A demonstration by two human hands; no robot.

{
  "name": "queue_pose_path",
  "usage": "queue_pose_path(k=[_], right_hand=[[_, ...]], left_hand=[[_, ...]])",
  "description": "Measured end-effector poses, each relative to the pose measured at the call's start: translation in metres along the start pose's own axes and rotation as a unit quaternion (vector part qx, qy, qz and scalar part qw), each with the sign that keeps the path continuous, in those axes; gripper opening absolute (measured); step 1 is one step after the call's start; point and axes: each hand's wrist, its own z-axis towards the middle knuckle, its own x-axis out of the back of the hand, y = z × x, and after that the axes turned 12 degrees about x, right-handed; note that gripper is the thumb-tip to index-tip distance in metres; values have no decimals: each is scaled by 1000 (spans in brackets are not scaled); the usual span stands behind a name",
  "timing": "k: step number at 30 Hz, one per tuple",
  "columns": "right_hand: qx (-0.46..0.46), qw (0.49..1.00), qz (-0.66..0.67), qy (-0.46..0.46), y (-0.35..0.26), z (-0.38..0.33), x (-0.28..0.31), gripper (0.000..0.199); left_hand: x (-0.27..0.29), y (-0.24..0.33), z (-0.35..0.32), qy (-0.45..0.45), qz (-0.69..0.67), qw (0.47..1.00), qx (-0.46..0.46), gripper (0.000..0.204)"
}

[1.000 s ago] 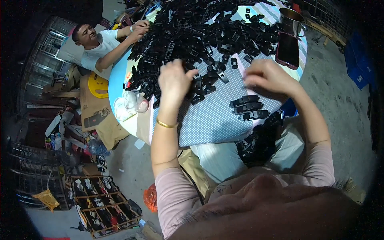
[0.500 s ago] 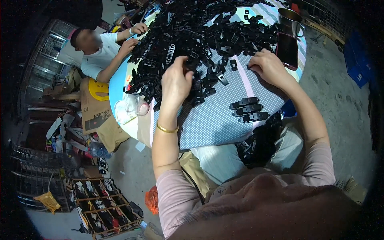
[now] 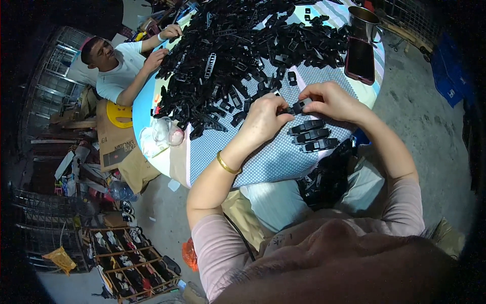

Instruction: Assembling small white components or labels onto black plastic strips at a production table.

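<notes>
My left hand [image 3: 266, 115] and my right hand [image 3: 331, 103] meet over the near part of the table, fingertips almost touching. Pinched in the right fingers is a small black plastic piece [image 3: 302, 105] with a greyish top. The left thumb and fingers close on another black part, mostly hidden, whose end meets that piece. Just below the hands, three matching long black plastic pieces [image 3: 310, 136] lie side by side. Beyond my hands spreads a big heap of loose black plastic parts [image 3: 228, 55]. One small black part [image 3: 292, 78] lies apart on the cloth.
The round table wears a patterned cloth [image 3: 243, 167]. At its right stand a metal mug [image 3: 363, 21] and a dark phone [image 3: 360, 60]. A clear plastic bag [image 3: 163, 133] lies at the left edge. Across the heap, another person [image 3: 114, 68] has both hands at its left side.
Both hands have come together above the three pieces: the left moved right and nearer from the heap, the right moved slightly left and down. Black parts now sit between their fingers.
</notes>
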Motion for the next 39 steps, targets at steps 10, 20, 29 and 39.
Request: queue_pose_path(k=[10,20,29,39], right_hand=[[170,962,-213,29,13,-5,11,23],[166,979,-112,-29,17,5,-4,33],[248,952,-127,-127,-23,-17,-12,73],[260,911,94,-306,-22,-23,14,54]], left_hand=[[1,4,2,-7,-8,1000,17,24],[14,7,9,-87,-46,995,-20,31],[113,-56,-10,27,248,935,252,72],[75,-51,4,-104,181,966,152,66]])
